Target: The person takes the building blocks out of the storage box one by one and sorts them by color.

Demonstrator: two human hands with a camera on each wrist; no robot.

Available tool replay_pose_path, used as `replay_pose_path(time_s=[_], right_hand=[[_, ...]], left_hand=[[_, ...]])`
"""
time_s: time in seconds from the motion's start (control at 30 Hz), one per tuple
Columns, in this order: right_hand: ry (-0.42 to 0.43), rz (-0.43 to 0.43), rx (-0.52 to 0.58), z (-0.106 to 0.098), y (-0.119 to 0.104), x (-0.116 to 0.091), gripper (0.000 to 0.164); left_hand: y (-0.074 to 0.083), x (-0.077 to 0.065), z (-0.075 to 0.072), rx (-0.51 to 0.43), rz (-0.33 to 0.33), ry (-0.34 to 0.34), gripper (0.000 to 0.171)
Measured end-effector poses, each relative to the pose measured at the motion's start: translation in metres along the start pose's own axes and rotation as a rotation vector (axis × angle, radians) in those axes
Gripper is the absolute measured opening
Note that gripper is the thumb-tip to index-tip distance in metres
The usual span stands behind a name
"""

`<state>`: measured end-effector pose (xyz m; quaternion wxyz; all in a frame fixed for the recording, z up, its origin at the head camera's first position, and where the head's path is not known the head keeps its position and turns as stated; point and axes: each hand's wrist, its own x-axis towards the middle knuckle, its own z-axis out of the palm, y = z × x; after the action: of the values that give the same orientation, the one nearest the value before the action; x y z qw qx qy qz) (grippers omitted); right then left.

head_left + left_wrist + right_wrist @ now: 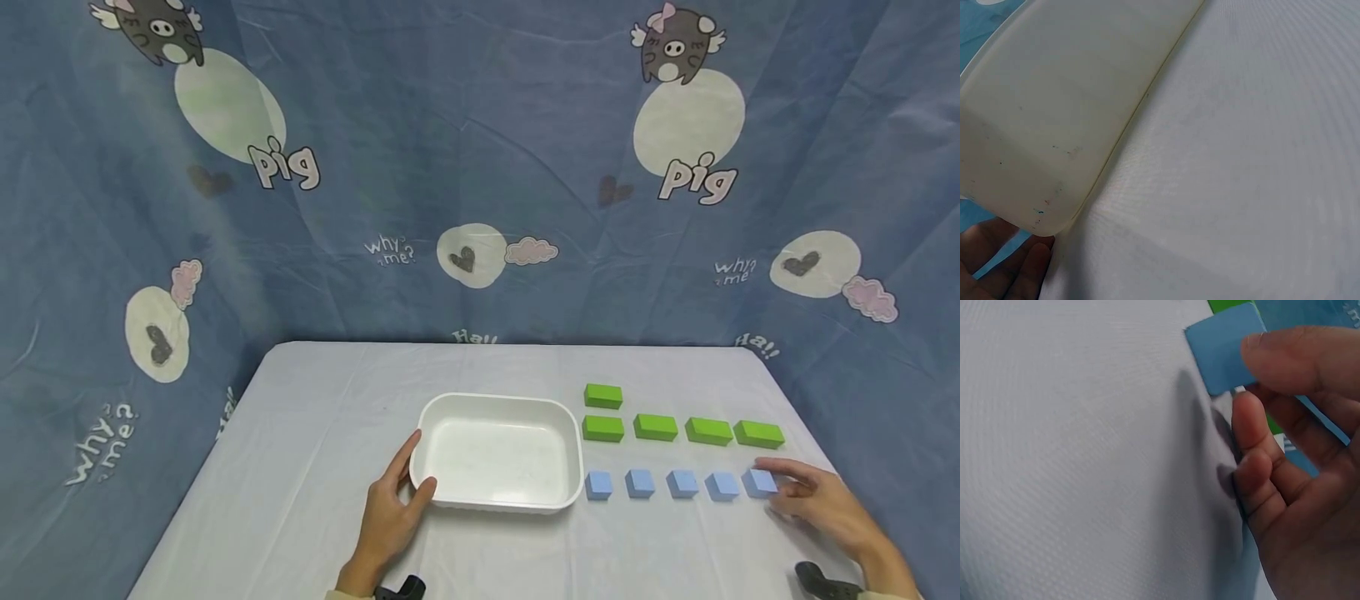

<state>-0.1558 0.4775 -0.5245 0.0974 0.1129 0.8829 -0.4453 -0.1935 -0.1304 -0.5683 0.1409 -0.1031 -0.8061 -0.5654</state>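
My left hand point(392, 514) touches the left front corner of a white rectangular tray point(497, 507), thumb and index finger spread along its edge. In the left wrist view, fingertips lie right at the corner of the tray wall point(1054, 125). At the far right, my right hand point(825, 504) pinches a light blue cube point(759, 483), the rightmost in a row. The right wrist view shows the thumb pressed on one face of this blue cube point(1219, 350), with the other fingers loosely bent below. Inside, the tray holds nothing visible.
Several more blue cubes point(682, 483) line up between the tray and my right hand. Behind them runs a row of green oblong blocks point(656, 427), with one further green block point(603, 396) behind its left end. A white cloth covers the table point(337, 375); a printed blue curtain point(480, 167) surrounds it.
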Motion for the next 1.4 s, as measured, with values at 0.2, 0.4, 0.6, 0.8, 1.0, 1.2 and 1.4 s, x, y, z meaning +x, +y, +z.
replay_pose_path(time_s=[0.2, 0.4, 0.6, 0.8, 1.0, 1.2, 1.4], right_hand=[[0.040, -0.017, 0.074, -0.007, 0.006, -0.012, 0.059], [0.075, -0.040, 0.084, -0.006, 0.004, -0.017, 0.053], [0.106, -0.128, 0.021, -0.003, -0.017, -0.015, 0.058], [0.137, -0.172, -0.030, 0.005, -0.043, -0.011, 0.058], [0.120, -0.248, 0.001, 0.013, -0.069, -0.004, 0.055], [0.169, -0.407, 0.002, 0.026, -0.092, 0.003, 0.050], [0.234, -0.512, -0.054, 0.041, -0.113, 0.009, 0.046]], left_hand=[[0.000, 0.000, 0.001, 0.003, 0.005, -0.007, 0.071], [0.001, 0.000, 0.001, 0.027, -0.009, 0.005, 0.072], [0.001, -0.001, -0.001, 0.030, -0.011, 0.015, 0.072], [0.002, -0.002, 0.000, 0.006, 0.008, 0.005, 0.071], [0.003, -0.001, 0.000, 0.016, 0.027, 0.009, 0.071], [0.003, 0.000, 0.000, 0.017, 0.026, 0.005, 0.072], [0.004, -0.002, 0.000, -0.006, 0.012, 0.006, 0.071]])
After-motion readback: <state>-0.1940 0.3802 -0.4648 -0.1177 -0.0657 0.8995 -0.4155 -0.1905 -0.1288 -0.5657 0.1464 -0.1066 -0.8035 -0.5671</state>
